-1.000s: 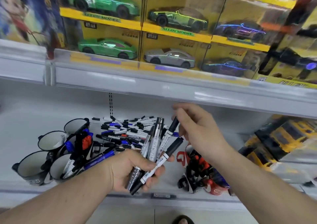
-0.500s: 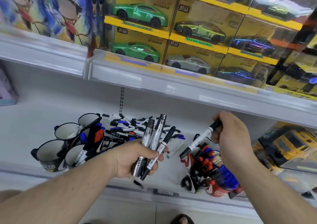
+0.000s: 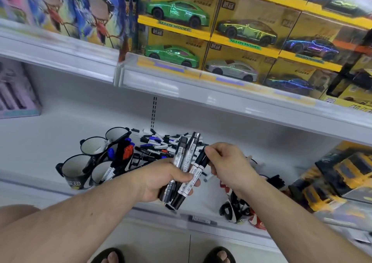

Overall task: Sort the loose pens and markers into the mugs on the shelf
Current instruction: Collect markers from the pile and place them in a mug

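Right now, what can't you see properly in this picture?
All in the head view:
- Mugs on the right: mostly hidden behind the right hand's forearm.
- Marker bundle: lower barrels covered by the left hand.
- Printing on the markers: too small to read.
- Loose pile: near edge hidden behind the bundle and hands.
- Yellow toy trucks: blurred, cut off by the right edge.

Glossy plastic, enamel-like mugs and painted metal shelving

The markers (image 3: 182, 170) gripped in the left hand (image 3: 161, 179) look like smooth plastic with glossy black caps and paper-like printed labels. Left of that hand, the mugs (image 3: 77, 172) have a shiny black outside and a matt white inside. Behind both hands, the shelf (image 3: 60, 125) is smooth, white, painted metal. Above, the toy car boxes (image 3: 237, 39) show glossy clear windows over iridescent cars.
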Demonstrator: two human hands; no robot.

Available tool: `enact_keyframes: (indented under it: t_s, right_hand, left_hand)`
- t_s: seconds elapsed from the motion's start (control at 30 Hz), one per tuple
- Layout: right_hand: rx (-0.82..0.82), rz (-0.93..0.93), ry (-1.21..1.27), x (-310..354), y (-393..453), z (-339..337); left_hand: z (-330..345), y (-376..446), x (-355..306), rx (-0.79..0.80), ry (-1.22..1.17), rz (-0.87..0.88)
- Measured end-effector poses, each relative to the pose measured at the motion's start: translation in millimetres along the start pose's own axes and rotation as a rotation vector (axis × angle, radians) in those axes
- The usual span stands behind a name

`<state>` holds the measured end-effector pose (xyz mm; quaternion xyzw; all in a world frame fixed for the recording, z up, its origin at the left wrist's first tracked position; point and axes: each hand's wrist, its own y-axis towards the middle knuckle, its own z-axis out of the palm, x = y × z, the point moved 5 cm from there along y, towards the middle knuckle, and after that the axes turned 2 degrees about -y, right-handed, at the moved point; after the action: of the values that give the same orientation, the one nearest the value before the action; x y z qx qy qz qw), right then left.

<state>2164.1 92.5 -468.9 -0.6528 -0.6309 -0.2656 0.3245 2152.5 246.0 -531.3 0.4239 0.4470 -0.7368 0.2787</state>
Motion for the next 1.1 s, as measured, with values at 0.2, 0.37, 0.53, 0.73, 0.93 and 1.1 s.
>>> enact_keyframes:
  t_s: [0.2,0.37,0.53,0.73,0.93,1.1]
  right_hand:
    - [0.175,-0.010,0.195,18,5,22]
    - [0.268,-0.066,0.159,38,5,38]
    - [0.183,-0.061,0.270,50,21,36]
    - [0.041,-0.098,0.203,48,43,48]
    - [0.006,-0.192,0.024,52,71,113]
    - [0.047,-0.293,-0.167,53,90,185]
  left_hand:
    - [-23,-28,1,-0.150,0.127,0.023]
    - [-49,-48,-4,-0.188,0.212,0.000]
    - [-106,-63,-17,-0.341,0.175,0.014]
    - [-162,-78,-20,-0.408,0.097,-0.015]
    - [-203,-87,-7,-0.514,0.100,-0.043]
    - [-231,-93,-7,-0.556,0.031,-0.021]
